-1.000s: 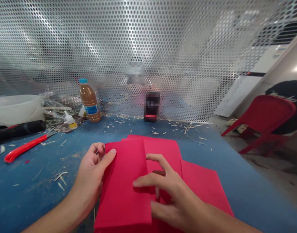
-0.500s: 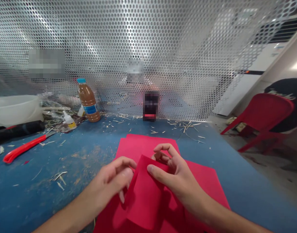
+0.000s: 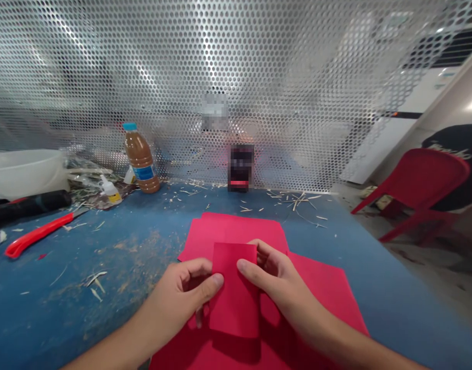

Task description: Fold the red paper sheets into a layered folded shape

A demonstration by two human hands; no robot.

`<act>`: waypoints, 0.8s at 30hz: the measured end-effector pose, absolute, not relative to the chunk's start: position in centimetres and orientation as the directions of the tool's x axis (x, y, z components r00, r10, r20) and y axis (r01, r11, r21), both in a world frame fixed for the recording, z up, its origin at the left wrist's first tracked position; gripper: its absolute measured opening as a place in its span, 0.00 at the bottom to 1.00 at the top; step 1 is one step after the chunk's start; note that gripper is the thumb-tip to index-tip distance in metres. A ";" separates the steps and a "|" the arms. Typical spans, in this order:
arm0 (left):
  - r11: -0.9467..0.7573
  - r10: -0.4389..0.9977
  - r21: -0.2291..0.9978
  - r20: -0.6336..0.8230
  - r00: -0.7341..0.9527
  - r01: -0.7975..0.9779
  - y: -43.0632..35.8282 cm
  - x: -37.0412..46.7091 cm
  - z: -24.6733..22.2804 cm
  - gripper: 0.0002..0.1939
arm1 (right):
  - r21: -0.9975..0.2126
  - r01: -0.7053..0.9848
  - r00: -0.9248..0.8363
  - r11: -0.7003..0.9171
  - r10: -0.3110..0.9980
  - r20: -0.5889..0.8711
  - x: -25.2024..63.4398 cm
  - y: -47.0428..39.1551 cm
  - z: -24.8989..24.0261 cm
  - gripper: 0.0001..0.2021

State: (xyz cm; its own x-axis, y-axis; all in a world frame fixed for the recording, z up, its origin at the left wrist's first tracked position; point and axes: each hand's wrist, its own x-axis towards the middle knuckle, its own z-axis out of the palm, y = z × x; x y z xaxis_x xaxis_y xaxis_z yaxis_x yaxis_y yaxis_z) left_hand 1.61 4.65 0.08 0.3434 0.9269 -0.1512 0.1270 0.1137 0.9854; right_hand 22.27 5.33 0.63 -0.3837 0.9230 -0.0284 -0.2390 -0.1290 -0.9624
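A small rectangular piece of red paper [image 3: 234,303], perhaps folded, is held up between my hands above larger red sheets. My left hand [image 3: 191,290] pinches its left edge, thumb in front and fingers behind. On the right edge, my right hand [image 3: 274,280] grips it the same way, thumb on the front face. Beneath lie several larger red paper sheets [image 3: 236,228], overlapping on the blue table; one sheet [image 3: 324,282] sticks out to the right. The small piece casts a shadow on them.
Left on the blue table [image 3: 120,293] lie a red-handled cutter [image 3: 43,234], a black-handled tool [image 3: 31,208] and a small glue bottle [image 3: 111,191]. Behind stand a brown drink bottle [image 3: 141,162], a white basin [image 3: 27,172] and a dark box [image 3: 240,167] against perforated metal [image 3: 182,67].
The small red paper has turned from tilted to nearly upright and square to me. My left hand has closed on its left edge; my right hand keeps its hold.
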 end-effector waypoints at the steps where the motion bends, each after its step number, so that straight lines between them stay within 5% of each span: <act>1: 0.118 0.919 0.983 -0.160 0.361 0.137 4.7 1.5 0.0 0.24 | -0.961 -0.241 -0.381 -0.134 0.924 -0.033 22.3 5.3 0.6 0.15; 24: 0.125 0.863 0.978 -0.189 0.468 0.164 5.0 1.2 -0.5 0.20 | -0.957 -0.271 -0.365 -0.100 0.931 0.006 22.4 5.0 0.0 0.11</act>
